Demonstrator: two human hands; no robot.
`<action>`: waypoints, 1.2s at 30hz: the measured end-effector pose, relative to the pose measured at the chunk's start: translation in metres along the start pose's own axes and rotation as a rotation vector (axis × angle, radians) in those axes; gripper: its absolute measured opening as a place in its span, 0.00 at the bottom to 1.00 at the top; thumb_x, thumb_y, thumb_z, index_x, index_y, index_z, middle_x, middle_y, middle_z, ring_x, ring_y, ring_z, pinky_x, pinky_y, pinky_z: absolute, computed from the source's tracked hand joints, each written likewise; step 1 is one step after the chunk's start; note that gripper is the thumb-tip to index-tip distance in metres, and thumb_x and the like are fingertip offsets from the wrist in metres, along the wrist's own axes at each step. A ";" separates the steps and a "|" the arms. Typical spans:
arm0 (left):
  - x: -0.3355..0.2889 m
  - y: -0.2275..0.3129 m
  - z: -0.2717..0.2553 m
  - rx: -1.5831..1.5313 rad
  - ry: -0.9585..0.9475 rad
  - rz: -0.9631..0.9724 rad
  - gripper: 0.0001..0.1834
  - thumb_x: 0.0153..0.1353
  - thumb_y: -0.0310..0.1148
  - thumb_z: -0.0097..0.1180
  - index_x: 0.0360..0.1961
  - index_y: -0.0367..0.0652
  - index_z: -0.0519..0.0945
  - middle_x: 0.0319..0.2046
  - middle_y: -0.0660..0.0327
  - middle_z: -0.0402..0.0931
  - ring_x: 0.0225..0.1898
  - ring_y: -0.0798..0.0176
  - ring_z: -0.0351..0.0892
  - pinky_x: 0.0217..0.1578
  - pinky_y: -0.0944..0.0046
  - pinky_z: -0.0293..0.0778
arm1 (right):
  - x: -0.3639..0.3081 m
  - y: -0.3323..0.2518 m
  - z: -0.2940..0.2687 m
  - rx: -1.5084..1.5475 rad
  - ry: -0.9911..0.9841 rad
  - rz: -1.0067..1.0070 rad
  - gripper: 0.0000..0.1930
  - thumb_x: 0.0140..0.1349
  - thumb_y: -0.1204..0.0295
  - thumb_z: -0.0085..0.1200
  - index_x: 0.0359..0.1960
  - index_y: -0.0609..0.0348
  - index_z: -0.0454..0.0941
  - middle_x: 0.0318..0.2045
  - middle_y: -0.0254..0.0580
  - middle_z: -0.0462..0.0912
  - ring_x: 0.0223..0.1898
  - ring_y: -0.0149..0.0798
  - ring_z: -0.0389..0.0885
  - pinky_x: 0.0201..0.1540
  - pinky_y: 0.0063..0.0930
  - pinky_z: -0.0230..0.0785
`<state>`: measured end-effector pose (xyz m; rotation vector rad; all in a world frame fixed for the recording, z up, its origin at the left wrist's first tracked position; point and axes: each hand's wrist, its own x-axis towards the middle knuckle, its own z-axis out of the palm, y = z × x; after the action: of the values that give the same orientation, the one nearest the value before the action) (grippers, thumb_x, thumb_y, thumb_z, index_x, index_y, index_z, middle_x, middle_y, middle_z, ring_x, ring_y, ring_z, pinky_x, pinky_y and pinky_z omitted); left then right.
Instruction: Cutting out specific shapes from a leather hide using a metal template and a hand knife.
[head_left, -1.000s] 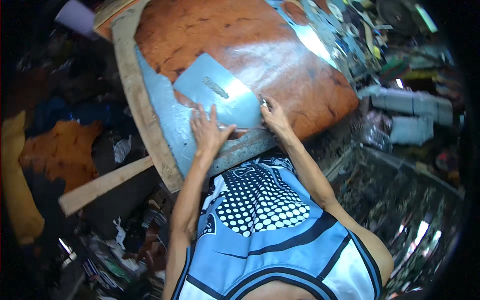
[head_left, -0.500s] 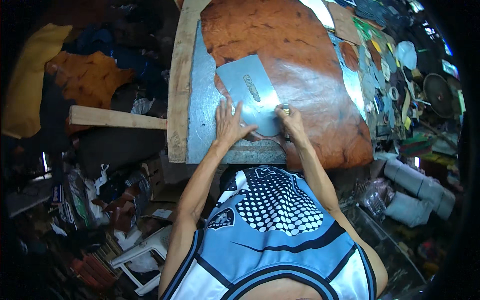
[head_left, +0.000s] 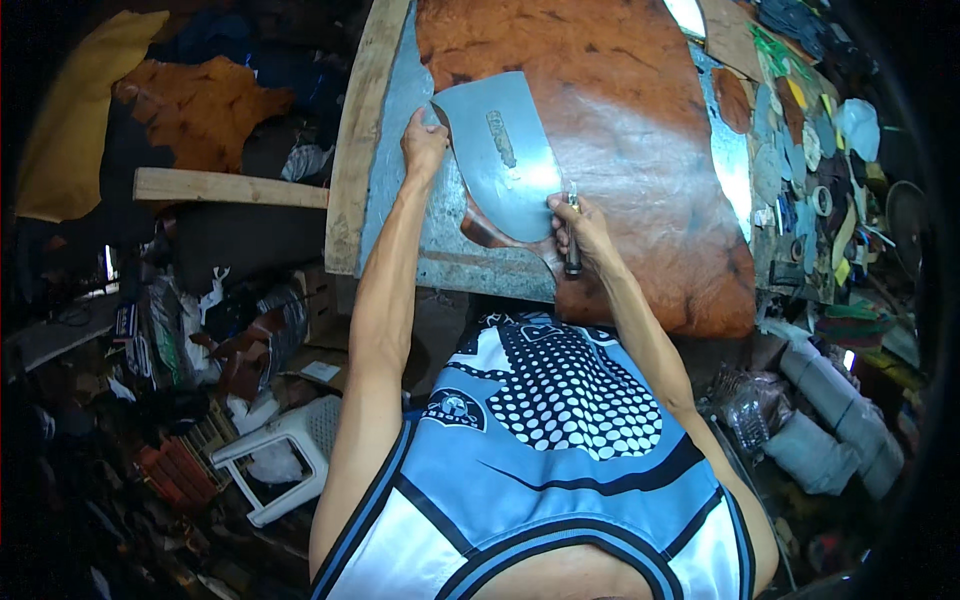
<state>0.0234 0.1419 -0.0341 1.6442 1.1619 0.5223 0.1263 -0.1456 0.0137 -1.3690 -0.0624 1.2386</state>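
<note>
A grey template sheet [head_left: 505, 150] with a rounded lower end lies over a large piece of brown leather [head_left: 640, 180]. At the sheet's upper left corner, my left hand [head_left: 425, 148] is closed, its fingers pinching the edge there; a dark brown leather edge shows beside them. My right hand [head_left: 585, 228] is wrapped around a small cutting knife [head_left: 573, 262] with a dark handle, its thumb by the sheet's lower right edge. Below the sheet, a curved leather offcut [head_left: 487, 228] shows against the metal tabletop [head_left: 400, 230].
A wooden beam [head_left: 355, 150] edges the table's left side, and a wooden bar [head_left: 230, 187] sticks out from it. Leather scraps and tape rolls [head_left: 822, 201] crowd the right. A white plastic stool [head_left: 290, 455] lies lower left, wrapped bundles [head_left: 815, 450] lower right.
My left hand has gone from lying spread by the sheet's lower left to pinching its upper left corner. The sheet has shifted slightly upward and turned, uncovering more of the offcut.
</note>
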 end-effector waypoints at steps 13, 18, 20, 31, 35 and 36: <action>-0.073 0.015 -0.022 -0.397 -0.067 -0.115 0.14 0.68 0.41 0.52 0.39 0.39 0.76 0.28 0.52 0.79 0.29 0.52 0.80 0.34 0.56 0.74 | -0.007 -0.002 -0.004 -0.187 -0.051 -0.059 0.14 0.69 0.60 0.50 0.43 0.59 0.68 0.19 0.31 0.69 0.12 0.27 0.68 0.12 0.22 0.63; -0.178 0.009 -0.085 -0.991 -0.365 -0.190 0.10 0.71 0.37 0.47 0.45 0.42 0.73 0.25 0.59 0.73 0.28 0.62 0.74 0.37 0.60 0.72 | -0.030 0.000 -0.030 -0.356 -0.033 0.015 0.16 0.69 0.62 0.48 0.48 0.64 0.69 0.30 0.43 0.76 0.25 0.35 0.78 0.25 0.29 0.72; -0.217 0.011 -0.088 -1.006 -0.330 -0.212 0.11 0.71 0.36 0.48 0.48 0.41 0.72 0.26 0.59 0.74 0.29 0.61 0.75 0.38 0.60 0.72 | -0.045 0.008 -0.038 -1.000 -0.108 -0.558 0.19 0.66 0.68 0.49 0.55 0.68 0.69 0.44 0.57 0.79 0.43 0.51 0.80 0.46 0.39 0.73; -0.230 0.043 0.011 0.584 -0.107 0.637 0.18 0.54 0.29 0.62 0.47 0.39 0.78 0.45 0.51 0.76 0.51 0.48 0.73 0.51 0.53 0.68 | -0.080 0.001 -0.014 -1.033 -0.189 -0.463 0.19 0.63 0.75 0.51 0.56 0.65 0.71 0.45 0.58 0.78 0.45 0.59 0.78 0.50 0.44 0.71; -0.225 0.024 0.026 0.602 -0.246 0.667 0.16 0.54 0.25 0.60 0.45 0.40 0.79 0.39 0.56 0.76 0.45 0.51 0.74 0.48 0.53 0.68 | -0.079 0.013 -0.018 -1.021 -0.132 -0.487 0.18 0.62 0.76 0.51 0.55 0.64 0.71 0.42 0.57 0.77 0.43 0.58 0.78 0.47 0.45 0.71; -0.224 0.025 0.027 0.637 -0.295 0.620 0.14 0.55 0.25 0.60 0.45 0.40 0.80 0.39 0.57 0.77 0.45 0.52 0.75 0.47 0.53 0.68 | -0.080 0.015 -0.021 -1.015 -0.115 -0.497 0.18 0.62 0.76 0.51 0.55 0.64 0.71 0.42 0.56 0.77 0.44 0.58 0.78 0.46 0.44 0.72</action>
<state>-0.0439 -0.0676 0.0206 2.5604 0.6022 0.2713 0.0974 -0.2183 0.0438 -1.9513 -1.1717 0.8514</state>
